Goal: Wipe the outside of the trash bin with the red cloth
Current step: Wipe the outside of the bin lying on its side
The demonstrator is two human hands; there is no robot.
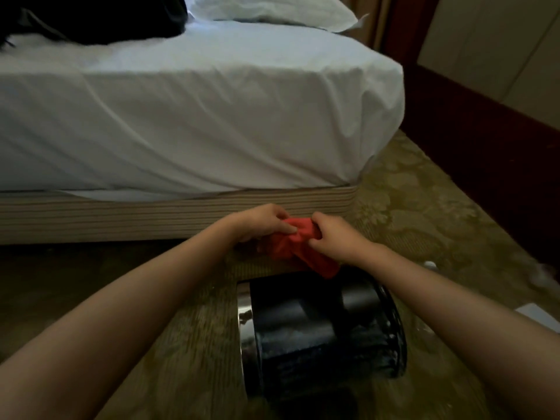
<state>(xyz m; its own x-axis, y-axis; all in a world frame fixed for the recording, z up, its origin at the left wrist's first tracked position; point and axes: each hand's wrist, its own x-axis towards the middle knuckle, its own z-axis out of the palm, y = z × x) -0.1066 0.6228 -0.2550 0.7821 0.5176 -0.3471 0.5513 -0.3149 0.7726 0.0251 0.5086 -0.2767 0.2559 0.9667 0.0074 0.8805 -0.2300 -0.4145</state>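
A dark, glossy trash bin [318, 331] with a chrome band lies on its side on the carpet, low in the head view. Above its far end both my hands hold a bunched red cloth [295, 247]. My left hand [263, 222] pinches the cloth's left part, and my right hand [331, 236] grips its right part. A corner of the cloth hangs down and just reaches the bin's upper edge. Neither hand touches the bin.
A bed [188, 116] with a white sheet and striped base [169, 216] stands close behind my hands. A pillow [272, 9] and a dark item [91, 16] lie on it. Patterned carpet [424, 213] extends right toward a dark wooden baseboard [485, 147]. White scraps [545, 277] lie at right.
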